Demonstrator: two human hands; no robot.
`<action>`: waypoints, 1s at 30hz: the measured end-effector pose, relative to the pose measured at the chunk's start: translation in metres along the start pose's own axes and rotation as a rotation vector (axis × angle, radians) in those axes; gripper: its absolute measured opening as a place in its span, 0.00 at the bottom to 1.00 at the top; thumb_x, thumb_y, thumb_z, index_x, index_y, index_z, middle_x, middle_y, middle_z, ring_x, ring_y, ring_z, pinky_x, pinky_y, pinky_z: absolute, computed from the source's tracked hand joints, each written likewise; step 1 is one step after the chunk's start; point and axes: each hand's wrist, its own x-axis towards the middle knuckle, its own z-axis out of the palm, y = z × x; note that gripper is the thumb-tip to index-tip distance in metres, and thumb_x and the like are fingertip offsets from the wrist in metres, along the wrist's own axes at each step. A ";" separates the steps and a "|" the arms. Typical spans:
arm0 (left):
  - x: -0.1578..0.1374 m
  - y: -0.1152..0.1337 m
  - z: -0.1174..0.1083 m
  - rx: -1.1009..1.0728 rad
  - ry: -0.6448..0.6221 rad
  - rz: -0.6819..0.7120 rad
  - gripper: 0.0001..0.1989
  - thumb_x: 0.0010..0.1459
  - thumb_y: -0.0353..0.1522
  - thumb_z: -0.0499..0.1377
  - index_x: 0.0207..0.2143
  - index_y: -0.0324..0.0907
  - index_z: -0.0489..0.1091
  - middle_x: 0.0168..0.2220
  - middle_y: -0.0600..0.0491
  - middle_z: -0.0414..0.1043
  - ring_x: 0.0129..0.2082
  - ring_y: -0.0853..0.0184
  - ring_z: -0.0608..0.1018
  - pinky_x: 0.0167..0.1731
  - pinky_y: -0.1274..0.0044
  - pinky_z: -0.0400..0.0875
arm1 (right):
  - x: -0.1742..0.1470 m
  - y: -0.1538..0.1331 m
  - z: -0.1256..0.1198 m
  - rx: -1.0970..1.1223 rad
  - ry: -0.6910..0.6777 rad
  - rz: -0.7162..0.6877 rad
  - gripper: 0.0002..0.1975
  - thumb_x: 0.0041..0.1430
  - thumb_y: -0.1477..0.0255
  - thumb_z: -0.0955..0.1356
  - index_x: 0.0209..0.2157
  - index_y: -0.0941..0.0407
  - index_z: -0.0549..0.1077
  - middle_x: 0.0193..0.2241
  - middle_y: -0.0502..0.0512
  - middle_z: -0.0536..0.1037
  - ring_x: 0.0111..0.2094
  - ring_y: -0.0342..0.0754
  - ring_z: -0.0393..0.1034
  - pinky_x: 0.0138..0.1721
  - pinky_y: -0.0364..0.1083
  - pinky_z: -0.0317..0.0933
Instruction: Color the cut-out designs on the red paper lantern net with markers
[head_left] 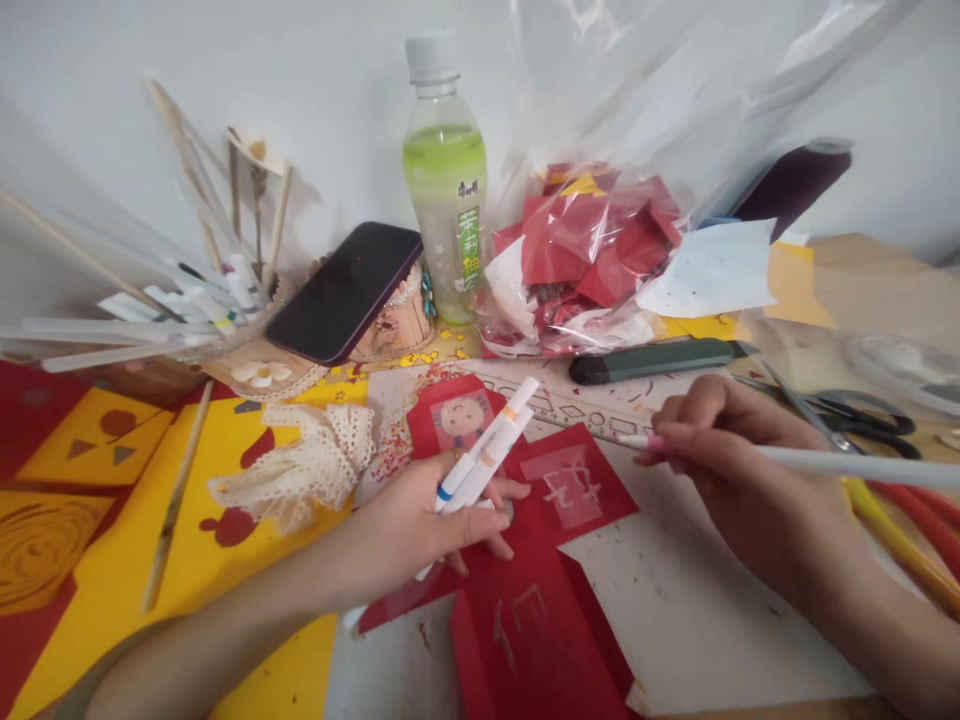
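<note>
My left hand (pixel 420 520) is closed around white marker pens (pixel 487 450), one with a blue band, one with an orange band. Beneath it spreads a folded-out red paper piece (pixel 540 590), bearing pale drawn strokes. One flap carries a clear-backed white character (pixel 566 485); another shows a small drawn figure (pixel 459 415). To the right, my right hand (pixel 720 440) pinches a long white pen (pixel 847 462) with a pinkish tip end, held above the white sheet (pixel 675 600) and apart from the red paper.
A phone (pixel 345 290) leans on small wooden pots by a green drink bottle (pixel 446 190). Behind lie a clear bag of red scraps (pixel 585 250), a dark green cutter (pixel 652 360) and scissors (pixel 862 420). Lace (pixel 300 465) rests on yellow paper (pixel 180 540); markers crowd the left.
</note>
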 end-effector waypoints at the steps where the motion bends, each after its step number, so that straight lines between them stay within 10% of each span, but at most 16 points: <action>1: 0.000 0.000 0.000 0.014 0.003 -0.006 0.19 0.53 0.39 0.55 0.45 0.39 0.64 0.31 0.49 0.75 0.34 0.66 0.75 0.26 0.81 0.66 | 0.001 -0.002 0.000 0.041 0.024 0.011 0.14 0.48 0.71 0.67 0.16 0.55 0.59 0.15 0.45 0.62 0.20 0.40 0.59 0.20 0.41 0.52; 7: -0.001 0.001 -0.001 -0.012 0.028 0.053 0.16 0.52 0.37 0.56 0.40 0.38 0.67 0.34 0.47 0.74 0.33 0.64 0.76 0.23 0.81 0.65 | 0.004 -0.007 -0.002 0.060 0.051 0.002 0.08 0.52 0.68 0.66 0.22 0.52 0.64 0.12 0.43 0.58 0.15 0.39 0.52 0.18 0.41 0.52; 15: -0.003 -0.012 -0.007 -0.262 -0.004 0.221 0.08 0.52 0.34 0.56 0.29 0.37 0.63 0.24 0.53 0.71 0.20 0.72 0.74 0.21 0.82 0.66 | -0.016 -0.015 -0.014 -0.229 0.053 -0.175 0.08 0.55 0.65 0.63 0.31 0.53 0.70 0.27 0.51 0.74 0.25 0.43 0.68 0.28 0.44 0.66; 19: -0.005 -0.011 -0.004 -0.305 0.053 0.251 0.08 0.51 0.34 0.57 0.29 0.39 0.61 0.20 0.57 0.68 0.16 0.75 0.71 0.16 0.84 0.62 | -0.066 -0.007 -0.025 -0.635 -0.254 -0.453 0.07 0.54 0.67 0.64 0.34 0.52 0.70 0.28 0.53 0.77 0.29 0.49 0.73 0.26 0.43 0.66; 23: -0.011 -0.004 0.002 -0.332 0.125 0.310 0.08 0.52 0.34 0.56 0.30 0.40 0.59 0.19 0.59 0.65 0.15 0.76 0.68 0.14 0.85 0.60 | -0.104 0.009 -0.025 -0.791 -0.623 -0.828 0.19 0.53 0.65 0.64 0.48 0.53 0.65 0.44 0.58 0.74 0.46 0.55 0.67 0.46 0.52 0.63; 30: -0.022 0.004 0.007 -0.114 0.182 0.387 0.09 0.51 0.36 0.56 0.28 0.38 0.62 0.19 0.57 0.66 0.15 0.74 0.68 0.16 0.83 0.59 | -0.134 0.009 -0.042 -1.027 -0.694 -0.956 0.21 0.57 0.72 0.61 0.53 0.54 0.62 0.49 0.55 0.69 0.51 0.52 0.61 0.49 0.48 0.61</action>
